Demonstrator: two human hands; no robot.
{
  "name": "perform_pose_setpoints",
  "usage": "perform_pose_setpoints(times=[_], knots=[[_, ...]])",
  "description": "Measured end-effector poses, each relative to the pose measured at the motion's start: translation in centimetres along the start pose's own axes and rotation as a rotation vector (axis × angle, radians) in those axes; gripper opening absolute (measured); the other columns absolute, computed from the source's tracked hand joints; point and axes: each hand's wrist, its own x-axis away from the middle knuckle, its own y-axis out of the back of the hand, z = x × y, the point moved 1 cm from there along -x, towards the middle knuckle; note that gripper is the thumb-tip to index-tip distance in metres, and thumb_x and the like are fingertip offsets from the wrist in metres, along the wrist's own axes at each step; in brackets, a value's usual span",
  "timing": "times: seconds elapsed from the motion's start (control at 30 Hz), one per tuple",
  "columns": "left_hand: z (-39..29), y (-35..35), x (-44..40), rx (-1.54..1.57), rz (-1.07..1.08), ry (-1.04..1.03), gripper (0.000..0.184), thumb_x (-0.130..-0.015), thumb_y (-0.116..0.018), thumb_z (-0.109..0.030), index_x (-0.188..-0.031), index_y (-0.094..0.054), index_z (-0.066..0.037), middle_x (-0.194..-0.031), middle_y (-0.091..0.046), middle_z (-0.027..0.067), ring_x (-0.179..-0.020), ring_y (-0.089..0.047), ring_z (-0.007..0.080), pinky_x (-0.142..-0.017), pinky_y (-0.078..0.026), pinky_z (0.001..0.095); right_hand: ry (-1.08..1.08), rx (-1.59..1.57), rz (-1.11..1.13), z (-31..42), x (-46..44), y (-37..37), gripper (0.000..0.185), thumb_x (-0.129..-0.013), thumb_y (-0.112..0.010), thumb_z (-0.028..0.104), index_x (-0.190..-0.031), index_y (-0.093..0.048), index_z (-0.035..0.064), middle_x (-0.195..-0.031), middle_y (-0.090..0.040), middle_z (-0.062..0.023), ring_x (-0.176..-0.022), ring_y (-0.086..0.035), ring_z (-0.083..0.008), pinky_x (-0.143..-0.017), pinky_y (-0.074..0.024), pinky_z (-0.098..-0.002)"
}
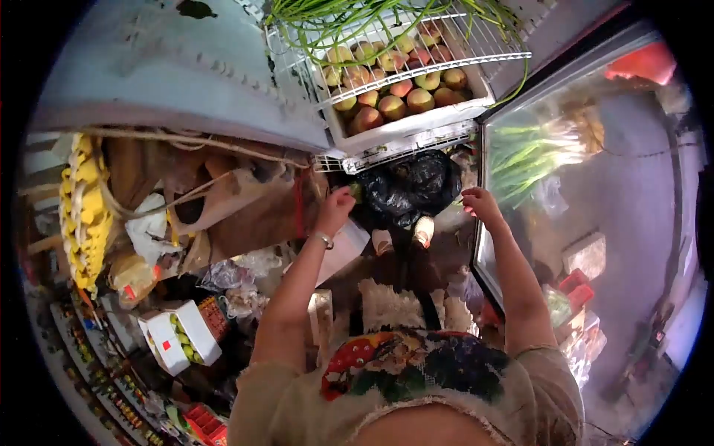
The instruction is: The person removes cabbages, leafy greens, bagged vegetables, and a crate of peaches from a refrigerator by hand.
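Note:
Between my two hands lies a crumpled black plastic bag (416, 186), low in front of my feet. My left hand (338, 208) is closed beside the bag's left side, close to a small patch of green; what it holds, if anything, is hidden. On the other side, my right hand (482, 205) has its fingers curled together near the bag's right edge and the frame of the glass door (480, 160). I cannot make out anything in its fingers. Above the bag, a white box (407, 132) full of peaches (392, 108) sits under a wire rack (446, 65).
Long green stalks (327, 26) hang over the rack. Through the glass show spring onions (547, 152). At left are a cardboard box (253, 223), a yellow netted bundle (83, 215) and a white box of green fruit (160, 346). A red crate (204, 425) stands lower left.

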Motion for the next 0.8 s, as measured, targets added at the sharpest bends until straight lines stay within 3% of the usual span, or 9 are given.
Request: perform_pose_setpoints(times=[0.13,0.27,0.33,0.4,0.43,0.5,0.63,0.67,0.8], knots=[[-3.3,0.4,-5.2,0.048,-0.146,0.176,0.061,-0.088,-0.064,-0.036,-0.139,-0.041,-0.011,-0.113,-0.057,0.0081,-0.097,-0.058,0.0183,-0.067,-0.053,0.0331,0.193,0.186,-0.192,-1.6,-7.8,1.5,0.029,-0.083,-0.061,0.018,-0.108,-0.061,0.0031,-0.078,-0.061,-0.0025,-0.059,-0.056,-0.0084,-0.048,-0.0414,-0.0206],[-4.0,0.1,-11.0,0.228,-0.147,0.314,0.072,-0.087,-0.059,-0.045,-0.143,-0.030,-0.012,-0.134,-0.044,0.0098,-0.109,-0.051,0.0265,-0.070,-0.055,0.0389,0.077,-0.089,-0.241,2.7,-14.6,4.8,0.038,-0.085,-0.061,0.023,-0.118,-0.055,0.0029,-0.079,-0.061,-0.0030,-0.059,-0.055,-0.0084,-0.046,-0.0407,-0.0235],[-3.9,-0.7,-13.2,0.191,-0.268,0.271,0.053,-0.088,-0.057,-0.042,-0.125,-0.051,-0.005,-0.121,-0.054,0.0107,-0.097,-0.057,0.0250,-0.056,-0.058,0.0358,0.025,-0.154,-0.246,4.9,-16.0,5.4,0.040,-0.086,-0.061,0.024,-0.119,-0.054,0.0024,-0.081,-0.062,-0.0071,-0.065,-0.059,-0.0141,-0.053,-0.0447,-0.0294],[-3.2,-0.8,-14.8,0.249,-0.239,0.264,0.057,-0.086,-0.059,-0.045,-0.121,-0.053,-0.001,-0.112,-0.056,0.0120,-0.093,-0.057,0.0241,-0.057,-0.058,0.0336,0.362,0.457,-0.707,6.1,-17.6,5.3,0.037,-0.082,-0.062,0.025,-0.112,-0.056,0.0051,-0.089,-0.062,-0.0128,-0.082,-0.059,-0.0295,-0.071,-0.0475,-0.0398],[-3.3,-0.8,-15.3,0.300,-0.259,0.284,0.056,-0.086,-0.059,-0.046,-0.118,-0.054,0.000,-0.107,-0.056,0.0119,-0.091,-0.057,0.0240,-0.057,-0.059,0.0338,0.357,0.462,-0.704,7.4,-17.6,4.7,0.037,-0.082,-0.062,0.025,-0.112,-0.056,0.0051,-0.089,-0.062,-0.0128,-0.082,-0.059,-0.0295,-0.071,-0.0475,-0.0398],[-1.0,-0.7,-17.0,0.405,-0.269,0.287,0.052,-0.084,-0.061,-0.045,-0.107,-0.058,0.001,-0.096,-0.055,0.0108,-0.084,-0.057,0.0234,-0.056,-0.059,0.0358,0.750,0.976,-0.833,10.7,-16.6,3.5,0.036,-0.077,-0.060,0.014,-0.112,-0.056,0.0095,-0.104,-0.058,-0.0146,-0.099,-0.053,-0.0351,-0.081,-0.0438,-0.0437],[-1.0,-1.2,-17.8,0.526,-0.311,0.345,0.046,-0.084,-0.062,-0.039,-0.107,-0.057,-0.001,-0.096,-0.055,0.0108,-0.080,-0.056,0.0228,-0.056,-0.059,0.0389,0.863,1.495,-0.854,10.8,-20.4,4.3,0.035,-0.074,-0.056,0.009,-0.109,-0.057,0.0109,-0.109,-0.056,-0.0112,-0.107,-0.048,-0.0301,-0.082,-0.0413,-0.0430],[0.4,-0.7,-18.6,0.524,-0.162,0.322,0.062,-0.087,-0.058,-0.045,-0.131,-0.041,-0.006,-0.125,-0.045,0.0140,-0.099,-0.054,0.0305,-0.066,-0.059,0.0439,0.869,1.529,-0.728,10.5,-21.4,5.4,0.030,-0.076,-0.056,0.013,-0.106,-0.058,0.0108,-0.110,-0.057,-0.0098,-0.107,-0.048,-0.0276,-0.082,-0.0405,-0.0438],[1.5,-1.8,-20.7,0.662,-0.344,0.392,0.055,-0.088,-0.059,-0.034,-0.127,-0.040,-0.001,-0.116,-0.048,0.0207,-0.083,-0.059,0.0328,-0.062,-0.061,0.0479,0.773,1.611,-0.517,11.3,-23.4,6.6,0.031,-0.075,-0.060,0.013,-0.106,-0.058,0.0146,-0.108,-0.058,-0.0069,-0.108,-0.051,-0.0252,-0.088,-0.0367,-0.0453]])
